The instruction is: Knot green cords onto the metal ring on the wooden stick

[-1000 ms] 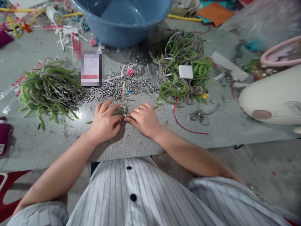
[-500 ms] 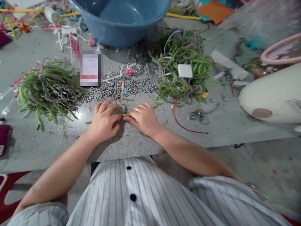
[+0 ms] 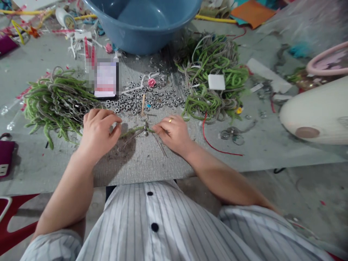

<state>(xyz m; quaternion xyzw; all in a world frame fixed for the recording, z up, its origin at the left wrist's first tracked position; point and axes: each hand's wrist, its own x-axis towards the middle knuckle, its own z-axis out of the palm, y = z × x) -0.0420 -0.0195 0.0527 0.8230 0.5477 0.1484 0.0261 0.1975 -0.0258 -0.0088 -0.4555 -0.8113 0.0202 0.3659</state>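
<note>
A short green cord [image 3: 132,130] with thin grey strands lies across the table in front of me. At its middle sits a small metal piece [image 3: 146,133] with a rounded bead-like end. My right hand [image 3: 174,134], wearing a ring, pinches the cord just right of that metal piece. My left hand [image 3: 101,131] is over the cord's left side, fingers bent, with a gap between thumb and forefinger. A thin wooden stick [image 3: 143,104] stands just behind the metal piece. Many small metal nuts [image 3: 125,106] are spread behind both hands.
Bundles of green and grey cords lie at left [image 3: 54,105] and right [image 3: 214,105]. A blue basin [image 3: 146,36] stands at the back, a phone [image 3: 106,79] before it. A red string [image 3: 214,148] and a cream rounded object [image 3: 318,112] are on the right.
My left hand has moved left, away from the metal piece, and its thumb and forefinger have parted. My right hand has shifted slightly right, uncovering the metal piece and grey strands.
</note>
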